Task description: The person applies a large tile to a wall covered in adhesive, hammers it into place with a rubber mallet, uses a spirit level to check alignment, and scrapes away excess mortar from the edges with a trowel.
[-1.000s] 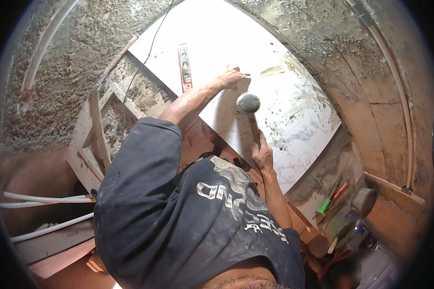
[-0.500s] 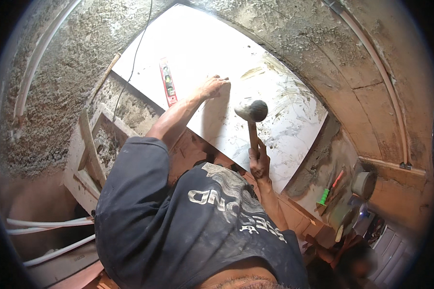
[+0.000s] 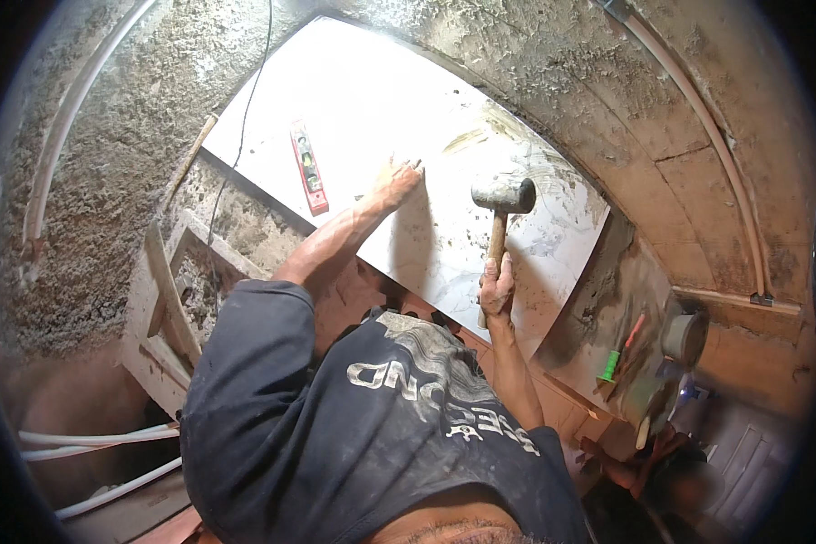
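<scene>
Head view shows a large white, marbled slab [image 3: 476, 272] with the right hand [image 3: 497, 295] closed around the wooden handle of a mallet [image 3: 503, 195], its fingers wrapped on the shaft and the butt of the handle poking out beneath the palm. The mallet's head stands over the right-hand part of the slab, between its long wall-side edge and its near corner; whether it touches the surface I cannot tell, though the shadow beside the handle suggests it is raised. What has just changed is its place and angle: earlier the head was seen nearly end-on and closer to the left hand [image 3: 396, 184], while now it lies side-on and further toward the slab's right corner. That seems to put the mallet to work on a different stretch of slab — nearer the smeared patch [image 3: 467, 139] along the wall-side edge. The left hand has stayed much where it was, near the slab's middle, partly curled with fingers pointing right; whether it grips anything I cannot tell. Just left of it, a red spirit level [image 3: 308, 168] lies near the long edge on the person's side — apart from the mallet.
</scene>
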### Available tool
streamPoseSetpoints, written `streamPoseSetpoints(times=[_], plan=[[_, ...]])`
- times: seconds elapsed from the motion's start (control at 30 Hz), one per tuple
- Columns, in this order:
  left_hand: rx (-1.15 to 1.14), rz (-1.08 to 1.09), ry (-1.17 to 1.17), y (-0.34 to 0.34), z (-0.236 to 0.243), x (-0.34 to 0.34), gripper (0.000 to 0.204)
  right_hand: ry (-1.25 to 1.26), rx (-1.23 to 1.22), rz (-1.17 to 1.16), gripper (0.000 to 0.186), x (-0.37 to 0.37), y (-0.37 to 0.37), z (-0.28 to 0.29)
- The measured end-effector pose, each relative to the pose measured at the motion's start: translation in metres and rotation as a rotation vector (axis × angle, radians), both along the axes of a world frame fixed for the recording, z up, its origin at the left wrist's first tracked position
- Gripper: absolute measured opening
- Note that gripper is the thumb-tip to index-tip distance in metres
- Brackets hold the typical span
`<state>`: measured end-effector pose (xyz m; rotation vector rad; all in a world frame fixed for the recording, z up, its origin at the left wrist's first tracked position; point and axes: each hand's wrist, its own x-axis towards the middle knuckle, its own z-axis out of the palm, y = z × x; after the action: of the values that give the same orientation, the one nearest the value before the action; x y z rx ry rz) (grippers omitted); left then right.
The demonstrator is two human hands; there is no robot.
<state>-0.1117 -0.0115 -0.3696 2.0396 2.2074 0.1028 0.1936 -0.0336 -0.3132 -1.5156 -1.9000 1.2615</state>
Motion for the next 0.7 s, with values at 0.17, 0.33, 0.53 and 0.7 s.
streamPoseSetpoints(times=[0.17, 0.33, 0.53, 0.7], plan=[[0.0, 0.007, -0.06, 0.006, -0.012, -0.007, 0.041, -0.165, 0.287, 0.147, 0.051, 0.003, 0.002, -0.02], [-0.054, 0.027, -0.048, 0.002, -0.001, -0.004, 0.042, -0.007, 0.18, 0.149, 0.045, 0.008, -0.009, 0.029], [-0.115, 0.057, -0.069, 0.004, 0.007, 0.008, 0.04, -0.231, 0.181, 0.242, 0.043, 0.066, -0.019, -0.009], [-0.139, 0.115, -0.033, 0.005, 0.02, 0.019, 0.041, 0.073, 0.075, 0.055, 0.035, 0.078, -0.025, 0.019]])
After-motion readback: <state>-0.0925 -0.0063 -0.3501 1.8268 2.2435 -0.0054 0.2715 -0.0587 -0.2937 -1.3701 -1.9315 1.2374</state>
